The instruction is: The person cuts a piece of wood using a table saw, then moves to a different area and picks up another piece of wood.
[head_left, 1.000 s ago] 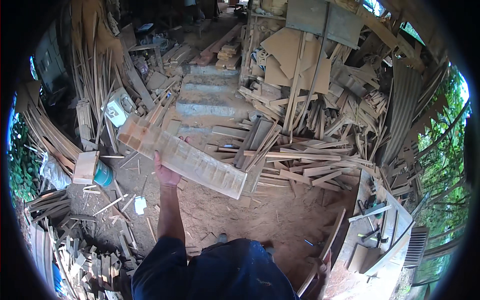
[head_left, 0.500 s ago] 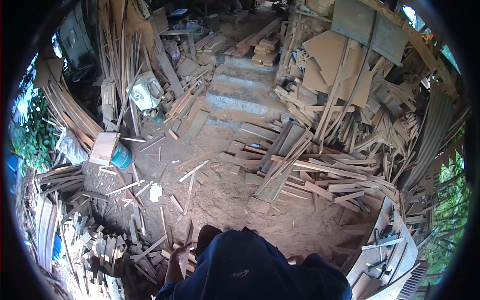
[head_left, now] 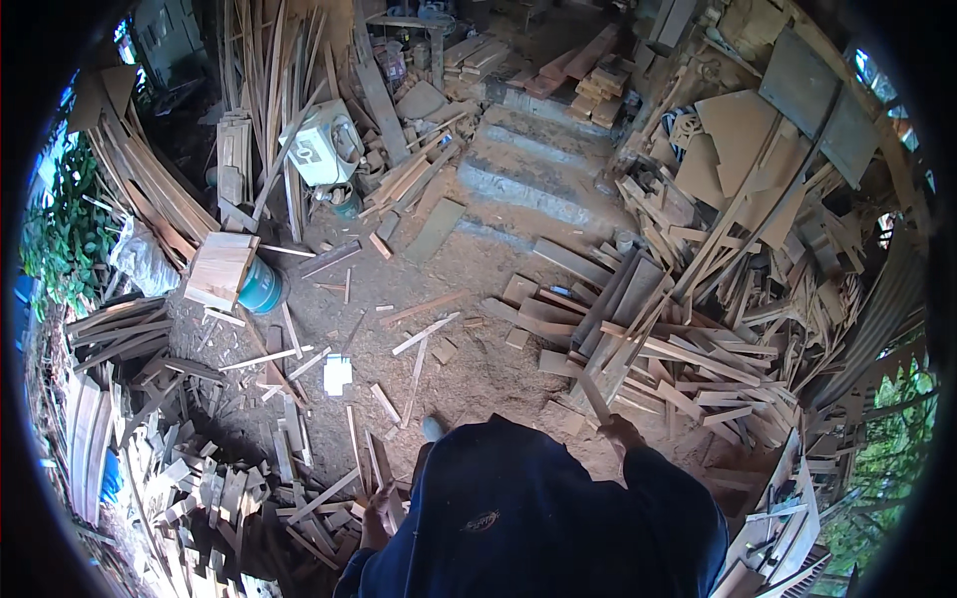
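Observation:
At the lower left, my left hand (head_left: pixel 376 506) is closed around a narrow wooden strip (head_left: pixel 378 460) that points away from me. My right hand (head_left: pixel 622 432), stretched forward at the right, grips the near end of a short wooden slat (head_left: pixel 590 393). The far end of that slat overlaps the edge of a heap of loose boards (head_left: pixel 630 299) on the ground. Below the left hand lies a pile of wood offcuts (head_left: pixel 229 498). Dark blue cloth over my body hides part of both forearms.
Concrete steps (head_left: pixel 533 174) rise at the back. A green bucket (head_left: pixel 261 287) with a board on it stands at left, near a white plastic container (head_left: pixel 324 145). Scattered sticks and a white sheet (head_left: pixel 338 376) lie on the dirt floor. Metal sheeting (head_left: pixel 867 299) leans at right.
My right hand has come out from beside my body, reaching forward and right with a slat in it. The left hand still holds its strip. The view has shifted.

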### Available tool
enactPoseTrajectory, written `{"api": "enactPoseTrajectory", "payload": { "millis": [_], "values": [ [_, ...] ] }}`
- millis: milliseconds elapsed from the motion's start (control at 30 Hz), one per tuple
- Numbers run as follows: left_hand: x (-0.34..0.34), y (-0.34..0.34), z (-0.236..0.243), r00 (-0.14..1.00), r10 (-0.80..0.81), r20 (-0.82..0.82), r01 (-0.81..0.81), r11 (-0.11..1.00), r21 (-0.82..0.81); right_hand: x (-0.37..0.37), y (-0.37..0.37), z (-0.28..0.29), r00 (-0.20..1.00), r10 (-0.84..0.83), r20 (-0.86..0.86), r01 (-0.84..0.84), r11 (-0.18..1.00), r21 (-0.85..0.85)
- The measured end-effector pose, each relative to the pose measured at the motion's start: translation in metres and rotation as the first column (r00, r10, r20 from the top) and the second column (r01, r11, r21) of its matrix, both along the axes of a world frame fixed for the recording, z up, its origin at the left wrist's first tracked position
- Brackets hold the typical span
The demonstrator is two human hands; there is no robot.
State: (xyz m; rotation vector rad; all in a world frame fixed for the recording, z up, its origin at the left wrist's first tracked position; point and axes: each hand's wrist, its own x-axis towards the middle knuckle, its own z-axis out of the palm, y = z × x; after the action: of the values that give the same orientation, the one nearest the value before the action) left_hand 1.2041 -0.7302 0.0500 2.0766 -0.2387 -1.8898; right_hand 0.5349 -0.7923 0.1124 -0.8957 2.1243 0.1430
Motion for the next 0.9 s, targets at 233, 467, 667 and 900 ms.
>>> {"api": "enactPoseTrajectory", "payload": {
  "millis": [233,467,667,900],
  "values": [
    [0.006,-0.306,0.088,0.980,-0.109,0.165,0.197,0.606,-0.771,0.147,-0.235,0.101,0.971,0.239,-0.015,-0.166,0.625,-0.763],
    [-0.136,-0.585,0.214,0.947,-0.292,-0.136,-0.094,0.152,-0.984,0.239,-0.463,0.198,0.860,0.510,0.035,-0.047,0.146,-0.988],
    [-0.302,-0.773,0.212,0.802,-0.362,-0.475,-0.404,0.258,-0.878,0.225,-0.670,0.172,0.791,0.611,-0.030,-0.056,0.023,-0.998],
    [-0.386,-1.018,0.256,0.894,-0.341,-0.290,-0.169,0.342,-0.924,0.105,-0.906,0.188,0.670,0.740,0.053,0.093,-0.013,-0.996]
  ]
}}
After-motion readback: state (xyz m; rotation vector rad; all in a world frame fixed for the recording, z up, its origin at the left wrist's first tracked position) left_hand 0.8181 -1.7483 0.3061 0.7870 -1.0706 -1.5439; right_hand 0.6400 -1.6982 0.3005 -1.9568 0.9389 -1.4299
